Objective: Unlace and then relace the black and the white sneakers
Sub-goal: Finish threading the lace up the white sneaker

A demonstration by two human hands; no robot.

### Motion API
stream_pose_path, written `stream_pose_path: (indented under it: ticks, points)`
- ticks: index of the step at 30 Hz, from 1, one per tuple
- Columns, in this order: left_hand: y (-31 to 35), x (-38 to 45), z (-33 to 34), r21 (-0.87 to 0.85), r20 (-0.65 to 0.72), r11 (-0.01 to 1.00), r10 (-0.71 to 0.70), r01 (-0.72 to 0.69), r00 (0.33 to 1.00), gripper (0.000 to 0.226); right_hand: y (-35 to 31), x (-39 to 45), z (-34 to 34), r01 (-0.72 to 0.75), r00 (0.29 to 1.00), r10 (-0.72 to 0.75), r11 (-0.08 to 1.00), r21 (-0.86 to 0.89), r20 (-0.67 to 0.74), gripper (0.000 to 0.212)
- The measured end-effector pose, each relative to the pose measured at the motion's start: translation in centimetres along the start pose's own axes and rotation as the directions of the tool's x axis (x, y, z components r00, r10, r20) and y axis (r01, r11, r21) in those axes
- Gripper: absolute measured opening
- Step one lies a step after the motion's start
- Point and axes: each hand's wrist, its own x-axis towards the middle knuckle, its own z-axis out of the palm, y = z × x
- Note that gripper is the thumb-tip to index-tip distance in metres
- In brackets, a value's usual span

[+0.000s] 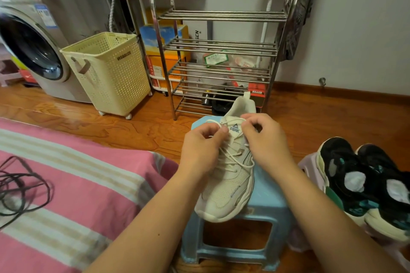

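— So, where do things stand at the blue stool [269,204]?

— On it lies the white sneaker [228,184], toe toward the person, heel away. Both hands work at the tongue end: the left hand [200,148] pinches a stretch of the white lace [235,157] in curled fingers, and the right hand [265,139] pinches the other stretch just across the tongue. I judge it a knot or bow at the top eyelets; whether tying or undoing, I cannot tell.

— How to do it well?

— Keep both pinches close to the tongue and pull evenly, so the shoe does not twist. Its toe overhangs the stool's near edge, so any pull should run sideways, not toward the person.

— And room around the stool?

— Left of it, the bed [77,173] edge sits close, with a black lace [22,186] lying loose on the cover. Right of it, the black sneakers [366,179] crowd a second stool [307,164]. Beyond it, bare wooden floor, then a metal shoe rack [219,51].
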Motion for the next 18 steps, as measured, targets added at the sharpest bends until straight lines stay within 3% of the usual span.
stream_pose_path:
  ticks: [1,3,5,7,10,12,16,18]
  points:
    - [0.0,0.0,0.0,-0.045,-0.038,0.999,-0.004,0.002,0.999,0.021,0.1,-0.1,0.0,0.01,1.0,-0.01,1.0,-0.017,-0.005,0.012]
    - [0.0,0.4,-0.7,-0.318,-0.129,0.942,-0.152,0.104,0.98,0.016,0.2,-0.2,-0.1,0.037,0.999,-0.038,0.998,-0.054,-0.019,0.01]
    - [0.0,1.4,-2.3,-0.602,-0.176,0.783,-0.321,0.157,0.931,0.01,0.4,-0.1,-0.5,0.03,0.999,-0.033,0.997,-0.072,-0.038,0.01]
    - [-0.3,2.4,-4.4,-0.707,-0.228,0.698,-0.372,0.11,0.9,0.007,0.5,0.0,-1.1,0.006,1.0,-0.006,0.998,-0.068,-0.004,0.011]
    - [-0.5,3.1,-6.2,-0.699,-0.359,0.715,-0.313,-0.03,0.879,0.014,0.6,-0.1,-1.2,-0.001,0.999,0.004,0.998,-0.067,0.044,0.012]
    - [-0.3,3.0,-6.3,-0.687,-0.363,0.724,-0.269,-0.061,0.892,0.011,0.5,-0.1,-1.2,-0.011,0.999,0.013,0.999,-0.048,0.043,0.013]
    - [0.7,2.1,-4.7,-0.691,-0.198,0.723,-0.192,0.002,0.961,0.011,0.2,-0.1,-1.3,-0.052,0.998,0.051,0.998,0.031,0.032,0.013]
    - [0.8,1.0,-3.3,-0.594,-0.072,0.804,-0.096,0.035,0.993,0.014,-0.3,-0.3,-1.2,-0.131,0.99,0.119,0.973,0.191,0.073,0.014]
